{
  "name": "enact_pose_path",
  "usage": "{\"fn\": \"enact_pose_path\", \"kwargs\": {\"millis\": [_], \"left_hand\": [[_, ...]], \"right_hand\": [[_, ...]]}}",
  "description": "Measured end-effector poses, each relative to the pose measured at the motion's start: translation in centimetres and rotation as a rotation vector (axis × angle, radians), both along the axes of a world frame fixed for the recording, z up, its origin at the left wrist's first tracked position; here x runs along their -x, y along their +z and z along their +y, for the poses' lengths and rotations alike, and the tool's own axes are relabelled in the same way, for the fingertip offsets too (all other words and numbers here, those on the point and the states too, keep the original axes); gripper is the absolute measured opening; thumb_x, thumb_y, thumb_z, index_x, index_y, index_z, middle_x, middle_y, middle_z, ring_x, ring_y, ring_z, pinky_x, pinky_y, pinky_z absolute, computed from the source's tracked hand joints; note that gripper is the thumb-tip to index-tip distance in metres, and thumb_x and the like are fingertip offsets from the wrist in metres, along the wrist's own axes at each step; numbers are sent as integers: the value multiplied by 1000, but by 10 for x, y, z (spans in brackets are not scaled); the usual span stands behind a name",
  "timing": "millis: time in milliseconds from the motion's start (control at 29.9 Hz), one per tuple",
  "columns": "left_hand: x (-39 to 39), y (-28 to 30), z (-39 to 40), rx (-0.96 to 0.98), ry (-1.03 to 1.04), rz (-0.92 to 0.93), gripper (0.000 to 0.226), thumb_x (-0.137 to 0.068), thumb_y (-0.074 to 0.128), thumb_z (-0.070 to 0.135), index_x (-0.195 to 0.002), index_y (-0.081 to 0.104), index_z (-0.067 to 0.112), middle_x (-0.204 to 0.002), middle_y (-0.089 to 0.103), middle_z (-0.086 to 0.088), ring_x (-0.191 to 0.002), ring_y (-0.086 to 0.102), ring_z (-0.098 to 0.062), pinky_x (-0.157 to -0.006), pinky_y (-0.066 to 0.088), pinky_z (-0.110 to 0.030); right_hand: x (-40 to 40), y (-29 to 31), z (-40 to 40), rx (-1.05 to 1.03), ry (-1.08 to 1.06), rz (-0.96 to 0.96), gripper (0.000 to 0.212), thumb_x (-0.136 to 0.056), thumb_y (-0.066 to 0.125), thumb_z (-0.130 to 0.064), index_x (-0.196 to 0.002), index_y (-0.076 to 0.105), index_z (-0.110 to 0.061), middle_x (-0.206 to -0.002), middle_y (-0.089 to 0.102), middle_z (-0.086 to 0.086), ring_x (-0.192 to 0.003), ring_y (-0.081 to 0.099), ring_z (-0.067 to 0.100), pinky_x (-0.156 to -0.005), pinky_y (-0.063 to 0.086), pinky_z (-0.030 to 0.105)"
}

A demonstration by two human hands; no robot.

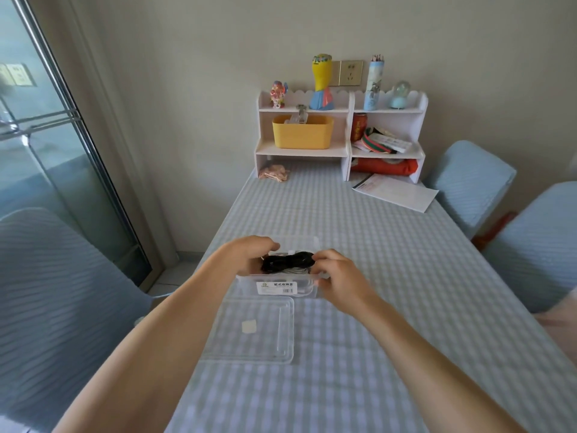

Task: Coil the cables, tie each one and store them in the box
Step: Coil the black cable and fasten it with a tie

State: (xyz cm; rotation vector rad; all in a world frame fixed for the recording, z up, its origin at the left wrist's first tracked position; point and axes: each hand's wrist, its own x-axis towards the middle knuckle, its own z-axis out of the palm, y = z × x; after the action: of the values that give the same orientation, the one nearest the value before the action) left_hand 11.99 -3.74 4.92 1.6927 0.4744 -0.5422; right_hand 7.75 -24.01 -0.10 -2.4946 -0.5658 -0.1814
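Note:
A coiled black cable [288, 260] sits at the open top of a clear plastic box [285, 289] on the checked tablecloth. My left hand [249, 254] grips the coil's left end, fingers curled over it. My right hand [335, 276] pinches the coil's right end at the box's right rim. The box carries a white label on its near wall. Something pale lies under the black coil inside the box; I cannot tell what it is. The box's clear lid [256, 329] lies flat on the cloth just in front of the box.
A white desk shelf [342, 132] with a yellow bin [302, 131], figurines and a red can stands at the table's far end. White papers [396, 192] lie beside it. Blue-covered chairs [468, 182] stand to the right, another chair [62, 301] to the left.

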Motion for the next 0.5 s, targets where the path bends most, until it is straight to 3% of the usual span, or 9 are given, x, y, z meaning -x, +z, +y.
{"fn": "enact_pose_path", "kwargs": {"millis": [67,167,234,301,367,434,501], "left_hand": [[5,-1,-4,-216,-86,-77,30,-101,54,25,-118,56,0,-101,59,-14,-78,64,-23,-63,53,-31],[10,-6,-7,-688,-197,-354,27,-97,55,33,-98,64,7,-106,62,-9,-93,61,-26,-70,44,-25],[20,-6,-7,-655,-129,-585,23,-96,57,28,-107,69,12,-114,67,-1,-106,61,-20,-80,41,-23],[49,2,-2,-529,-44,-728,14,-95,59,22,-98,72,19,-98,70,10,-94,64,-6,-78,45,-20],[74,5,6,-482,8,-795,13,-92,62,19,-88,74,22,-82,71,13,-74,63,1,-66,49,-15],[101,3,21,-447,45,-804,12,-90,64,18,-85,75,23,-77,73,9,-67,64,-3,-58,49,-15],[123,-8,39,-481,43,-775,11,-89,67,20,-84,75,23,-78,73,10,-70,66,-3,-65,51,-18]], "right_hand": [[6,2,-6,-2,11,4,22,-89,62,-5,-106,73,-11,-132,55,-4,-117,56,14,-92,42,18],[17,7,-4,10,25,2,24,-88,64,-11,-111,69,-15,-124,56,-5,-112,57,15,-90,44,22],[22,10,0,-42,-19,-17,25,-87,64,-13,-112,67,-18,-118,57,-5,-105,59,16,-88,49,32],[33,11,2,-99,-82,-53,25,-87,65,-15,-111,67,-19,-113,59,-5,-96,62,16,-84,51,36],[40,8,0,-163,-122,-106,21,-86,66,-15,-107,69,-18,-103,61,-4,-86,63,16,-80,52,35],[50,5,2,-220,-102,-131,17,-87,68,-12,-103,71,-14,-94,65,-1,-78,63,16,-77,52,33],[63,-1,5,-272,-63,-111,11,-87,68,-11,-97,72,-13,-88,69,-2,-72,64,13,-73,53,29]]}}
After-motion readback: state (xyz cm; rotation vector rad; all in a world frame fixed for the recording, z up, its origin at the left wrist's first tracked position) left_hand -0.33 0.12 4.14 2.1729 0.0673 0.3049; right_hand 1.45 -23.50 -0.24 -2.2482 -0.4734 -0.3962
